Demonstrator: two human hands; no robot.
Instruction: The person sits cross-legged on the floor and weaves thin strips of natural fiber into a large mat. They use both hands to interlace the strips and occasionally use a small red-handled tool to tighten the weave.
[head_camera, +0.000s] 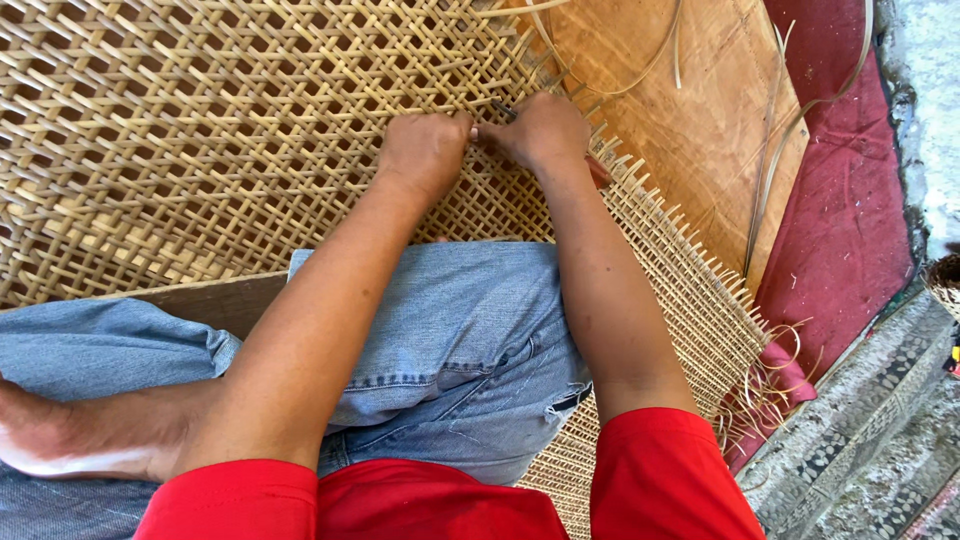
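Observation:
A large sheet of open-weave cane mat (200, 130) lies flat across the floor in front of me. My left hand (424, 148) rests on the weave with its fingers curled and pinching a strand. My right hand (545, 130) is right beside it, touching it, and grips a thin dark metal tool (503, 110) whose tip pokes into the weave. A reddish handle end (598, 170) shows behind the right wrist. Loose cane ends (690, 250) stick out along the mat's right edge.
My legs in blue jeans (460, 340) are folded over the mat, a bare foot (60, 440) at the left. A wooden board (690, 110) with loose cane strips lies beyond the mat on a dark red cloth (850, 220). A patterned rug (860, 430) is at the right.

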